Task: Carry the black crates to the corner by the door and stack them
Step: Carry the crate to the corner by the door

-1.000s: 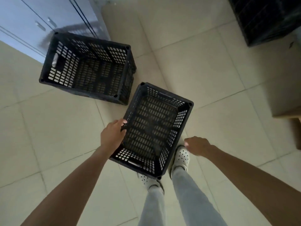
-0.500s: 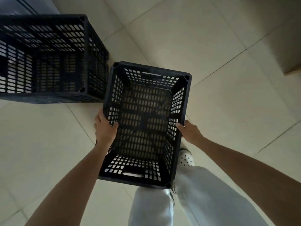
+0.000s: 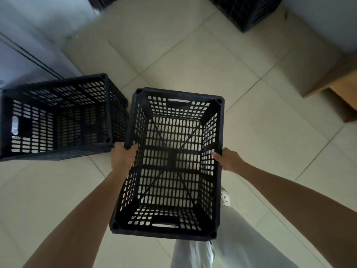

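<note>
A black perforated crate (image 3: 173, 232) hangs in front of me above the tiled floor, open side up and empty. My left hand (image 3: 121, 157) grips its left rim, fingers curled over the edge. On the opposite long side, my right hand (image 3: 229, 159) clasps the right rim. A second black crate (image 3: 56, 149) stands on the floor to the left, its corner close to the held one. More black crates (image 3: 245, 14) stand stacked at the top right, next to a wall.
Pale cabinet doors (image 3: 29, 45) run along the upper left. A wooden furniture piece (image 3: 340, 82) juts in at the right edge. My legs and a white perforated shoe (image 3: 225, 197) are below the crate. Beige tile floor (image 3: 193, 64) lies between me and the far stack.
My right hand reached the crate and both hands lifted it off the floor. The view tilted up, bringing the far stack back into sight.
</note>
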